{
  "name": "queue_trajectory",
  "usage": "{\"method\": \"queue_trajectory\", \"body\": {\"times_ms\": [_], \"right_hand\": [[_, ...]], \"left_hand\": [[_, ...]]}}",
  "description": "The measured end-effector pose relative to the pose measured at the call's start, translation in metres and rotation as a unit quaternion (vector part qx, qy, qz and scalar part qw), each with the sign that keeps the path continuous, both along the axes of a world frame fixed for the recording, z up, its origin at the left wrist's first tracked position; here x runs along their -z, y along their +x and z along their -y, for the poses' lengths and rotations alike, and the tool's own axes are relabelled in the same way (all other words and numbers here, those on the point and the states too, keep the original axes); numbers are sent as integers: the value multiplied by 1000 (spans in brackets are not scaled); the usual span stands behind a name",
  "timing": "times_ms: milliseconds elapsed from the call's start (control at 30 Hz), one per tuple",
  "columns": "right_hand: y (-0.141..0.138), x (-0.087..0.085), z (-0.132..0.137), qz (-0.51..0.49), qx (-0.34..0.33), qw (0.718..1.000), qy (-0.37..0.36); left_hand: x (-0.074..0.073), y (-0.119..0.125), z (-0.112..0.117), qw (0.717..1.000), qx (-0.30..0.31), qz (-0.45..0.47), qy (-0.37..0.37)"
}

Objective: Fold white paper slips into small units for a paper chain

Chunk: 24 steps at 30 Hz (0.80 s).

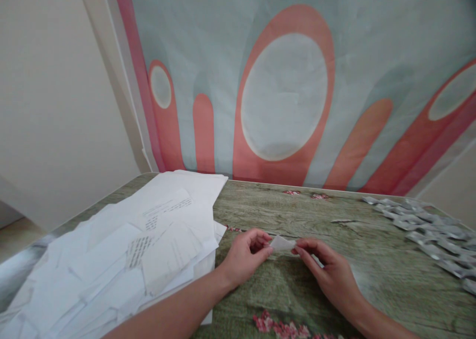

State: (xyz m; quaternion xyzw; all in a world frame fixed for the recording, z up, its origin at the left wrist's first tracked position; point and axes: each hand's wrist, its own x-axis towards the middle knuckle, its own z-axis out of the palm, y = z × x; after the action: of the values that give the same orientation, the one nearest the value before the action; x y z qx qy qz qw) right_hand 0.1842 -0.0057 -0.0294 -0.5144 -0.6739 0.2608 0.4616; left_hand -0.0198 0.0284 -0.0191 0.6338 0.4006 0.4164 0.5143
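Left hand (pixel 247 256) and right hand (pixel 327 269) low over worktop (pixel 282 210), each grip pinching one end of small folded white paper piece (pixel 282 243); long axis left-right.

The slip (pixel 282 243) is thin white paper, matt. The sheets (pixel 148 245) are matt white paper, some printed. The table (pixel 297 215) has a smooth wood-grain covering with a faint sheen. The folded strips (pixel 427 225) look like pale paper. The wall hanging (pixel 282 96) is matt and wrinkled.

White paper piece (pixel 282 243); green wood-grain table (pixel 282 210); coral-grey backdrop (pixel 286 91).
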Motion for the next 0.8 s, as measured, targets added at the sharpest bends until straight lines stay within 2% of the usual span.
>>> {"method": "queue_trajectory", "body": {"times_ms": [367,600,800], "right_hand": [[0,-2,-2,24,9,999,40],[-1,-5,-1,19,10,998,55],[0,-3,0,21,22,997,65]], "left_hand": [[-8,-1,5,994,14,-87,62],[-15,-2,8,980,36,-100,169],[-15,-2,8,978,52,-115,167]]}}
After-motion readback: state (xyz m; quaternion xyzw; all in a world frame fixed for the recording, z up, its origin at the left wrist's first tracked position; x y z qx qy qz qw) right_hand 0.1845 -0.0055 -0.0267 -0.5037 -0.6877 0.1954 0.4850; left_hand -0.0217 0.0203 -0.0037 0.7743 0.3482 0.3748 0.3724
